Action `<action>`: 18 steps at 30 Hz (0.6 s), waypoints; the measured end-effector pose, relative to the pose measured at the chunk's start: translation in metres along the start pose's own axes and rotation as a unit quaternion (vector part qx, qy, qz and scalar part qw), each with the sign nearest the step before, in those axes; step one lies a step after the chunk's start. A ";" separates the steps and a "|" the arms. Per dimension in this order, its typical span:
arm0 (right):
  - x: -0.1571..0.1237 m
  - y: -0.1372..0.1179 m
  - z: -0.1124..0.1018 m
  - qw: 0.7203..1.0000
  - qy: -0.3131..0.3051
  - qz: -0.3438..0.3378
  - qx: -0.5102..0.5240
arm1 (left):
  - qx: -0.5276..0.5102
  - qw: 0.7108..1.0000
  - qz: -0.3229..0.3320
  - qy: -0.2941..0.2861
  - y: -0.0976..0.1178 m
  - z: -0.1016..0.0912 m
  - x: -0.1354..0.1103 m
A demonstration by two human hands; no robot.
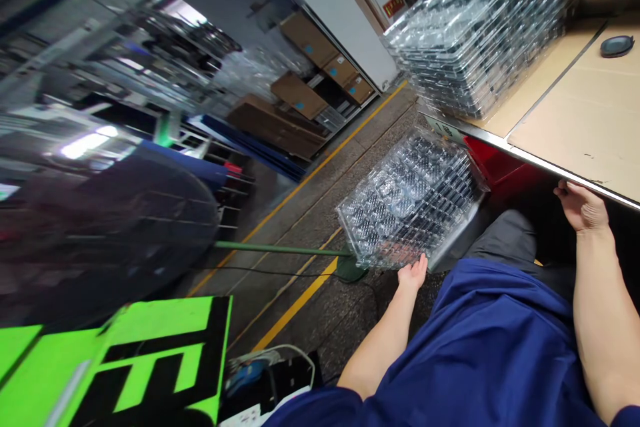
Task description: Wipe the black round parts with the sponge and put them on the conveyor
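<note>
My left hand (414, 273) is at the near edge of a clear plastic tray (415, 197) with rows of round-cornered pockets. Its thumb is by the rim, and a skin-coloured patch shows through the plastic, where the fingers seem to lie underneath. Whether the tray is single or several nested together, I cannot tell. Just below the table's front edge is my right hand (585, 207), fingers curled and thumb drawn in; anything between them is too small to make out. Beyond the tray, a tall stack of clear plastic trays (480, 40) stands on the cardboard-covered table (575, 120).
A small dark round lid-like piece (617, 46) lies on the table. On the left are a large dark, blurred round shape (100, 227) and a green-and-black panel (165, 353). A green pole (285, 249) stretches toward the tray. Cardboard boxes (310, 47) stand further back.
</note>
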State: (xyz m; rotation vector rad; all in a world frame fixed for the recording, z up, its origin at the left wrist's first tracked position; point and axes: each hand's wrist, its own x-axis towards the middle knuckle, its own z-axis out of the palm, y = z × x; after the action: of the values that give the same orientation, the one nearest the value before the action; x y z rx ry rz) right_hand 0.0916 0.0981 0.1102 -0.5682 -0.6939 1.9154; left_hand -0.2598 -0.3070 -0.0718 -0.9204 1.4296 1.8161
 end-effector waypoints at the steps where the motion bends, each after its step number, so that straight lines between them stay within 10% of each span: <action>1: 0.000 0.000 0.000 1.000 -0.001 -0.001 0.000 | -0.012 1.000 0.003 -0.004 -0.001 0.001 -0.001; 18: 0.002 0.002 -0.001 1.000 0.018 0.011 0.006 | -0.141 0.989 -0.025 0.034 0.002 0.018 -0.013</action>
State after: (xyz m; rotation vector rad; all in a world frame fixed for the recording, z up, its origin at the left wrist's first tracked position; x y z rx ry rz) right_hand 0.0905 0.0995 0.1081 -0.6038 -0.6558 1.9242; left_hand -0.2573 -0.2906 -0.0569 -1.1569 1.1952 1.9998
